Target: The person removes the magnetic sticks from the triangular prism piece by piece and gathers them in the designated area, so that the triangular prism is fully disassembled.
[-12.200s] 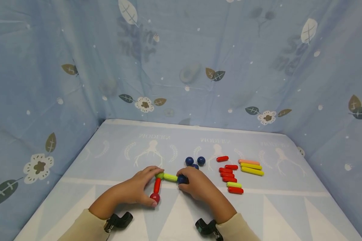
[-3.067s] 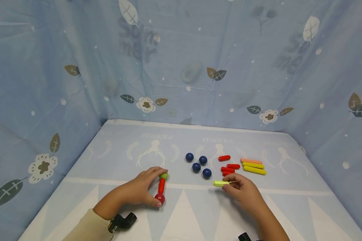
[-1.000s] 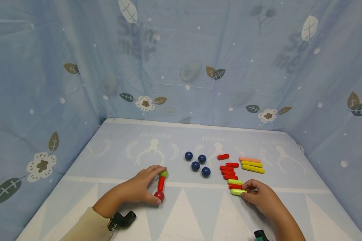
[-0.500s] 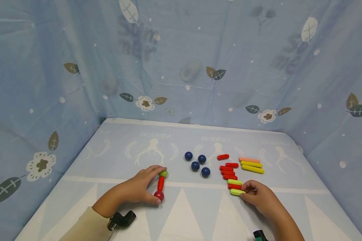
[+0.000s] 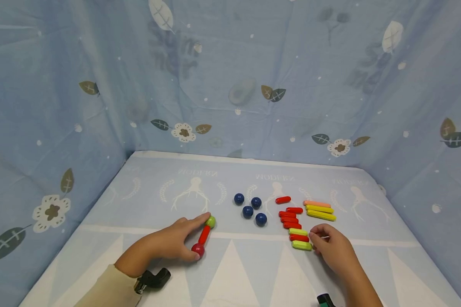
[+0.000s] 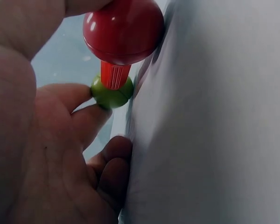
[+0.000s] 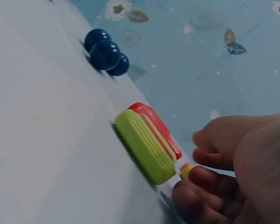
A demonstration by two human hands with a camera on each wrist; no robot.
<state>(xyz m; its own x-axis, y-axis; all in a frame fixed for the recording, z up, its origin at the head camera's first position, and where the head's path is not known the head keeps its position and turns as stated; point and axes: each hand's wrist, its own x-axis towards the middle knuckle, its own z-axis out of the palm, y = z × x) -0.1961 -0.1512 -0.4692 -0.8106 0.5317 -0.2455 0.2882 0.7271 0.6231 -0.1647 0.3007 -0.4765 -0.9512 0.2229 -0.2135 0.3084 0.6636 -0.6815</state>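
Note:
My left hand point(image 5: 170, 241) spans a toy piece made of a red building rod point(image 5: 204, 235) with a red ball point(image 5: 198, 250) at the near end and a green ball point(image 5: 211, 221) at the far end. Its thumb is on the red ball and its fingertips touch the green one, as the left wrist view also shows. My right hand point(image 5: 334, 247), fingers loosely curled around nothing, hovers just right of a yellow-green rod point(image 7: 145, 147). That rod lies at the near end of a row, beside a red rod point(image 5: 299, 238) and another yellow-green rod point(image 5: 298, 232).
Several blue balls point(image 5: 247, 212) sit left of the row. More red rods point(image 5: 290, 220) continue it farther back. At the right lie two long yellow rods point(image 5: 321, 215) and an orange-pink rod point(image 5: 317, 204). A blue patterned cloth point(image 5: 230, 85) hangs behind the table point(image 5: 157, 170).
A yellow-green rod and blue ball came off the left piece; the ball joined the others, the rod the row. My right hand has just released that rod. The left piece has tilted slightly.

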